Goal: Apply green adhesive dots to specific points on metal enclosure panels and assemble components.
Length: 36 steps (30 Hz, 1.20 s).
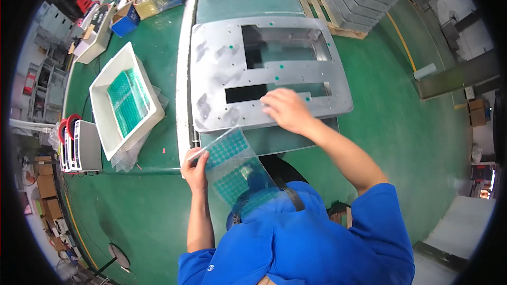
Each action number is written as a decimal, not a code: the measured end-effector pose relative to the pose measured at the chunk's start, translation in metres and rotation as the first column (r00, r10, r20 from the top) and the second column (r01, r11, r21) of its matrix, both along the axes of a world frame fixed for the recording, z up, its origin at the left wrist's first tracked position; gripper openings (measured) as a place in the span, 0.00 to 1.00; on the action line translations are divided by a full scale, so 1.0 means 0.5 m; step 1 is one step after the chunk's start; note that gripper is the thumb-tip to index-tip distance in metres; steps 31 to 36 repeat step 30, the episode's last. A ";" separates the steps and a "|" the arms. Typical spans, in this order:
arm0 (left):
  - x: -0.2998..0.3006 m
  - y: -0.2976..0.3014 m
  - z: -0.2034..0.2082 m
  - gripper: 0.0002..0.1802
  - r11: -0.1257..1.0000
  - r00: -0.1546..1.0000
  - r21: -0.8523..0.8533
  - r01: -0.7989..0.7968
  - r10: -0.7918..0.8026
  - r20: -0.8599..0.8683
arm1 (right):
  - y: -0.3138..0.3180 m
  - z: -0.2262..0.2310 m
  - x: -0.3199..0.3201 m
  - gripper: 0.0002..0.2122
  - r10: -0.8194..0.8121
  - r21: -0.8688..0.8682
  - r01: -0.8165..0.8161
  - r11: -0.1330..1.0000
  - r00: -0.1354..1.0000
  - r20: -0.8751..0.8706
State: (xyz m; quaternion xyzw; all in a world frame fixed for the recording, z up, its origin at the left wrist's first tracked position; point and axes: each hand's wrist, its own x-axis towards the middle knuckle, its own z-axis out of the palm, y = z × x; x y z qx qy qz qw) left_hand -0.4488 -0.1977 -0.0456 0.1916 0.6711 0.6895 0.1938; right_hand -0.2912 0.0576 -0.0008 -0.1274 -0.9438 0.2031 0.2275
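Your left hand [194, 170] pinches the clear sheet of green round stickers [235, 166] by its corner, so it may sag. Your right hand [285, 110] presses fingers flat on the grey metal panel with cutouts [222, 74]; a dot beneath could land crooked.

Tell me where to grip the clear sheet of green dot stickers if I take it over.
Pinch the sticker sheet at its bare upper-left corner, coming from the left, probably as the left hand does now. That clear margin carries no dots, and the sheet's far end hangs free over the blue apron.

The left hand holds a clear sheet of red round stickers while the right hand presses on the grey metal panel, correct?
Not quite: the head view shows teal-green round stickers on the clear sheet, not red. The left hand holds it, and the right hand rests on the grey metal panel.
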 end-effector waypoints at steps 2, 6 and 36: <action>-0.010 0.003 -0.044 0.09 0.999 0.979 0.005 0.033 -0.031 -0.204 | -0.009 -0.015 -0.020 0.12 -0.075 0.038 0.070 0.997 0.988 0.133; -0.017 0.037 -0.082 0.07 0.997 0.955 -0.016 0.069 -0.071 -0.289 | 0.023 0.004 -0.069 0.13 -0.050 -0.234 0.139 0.962 0.935 0.351; -0.580 0.809 0.345 0.12 0.969 0.951 0.094 0.228 -0.201 -0.233 | 0.787 0.105 -0.036 0.23 -0.579 -0.911 -0.383 0.154 0.712 -0.397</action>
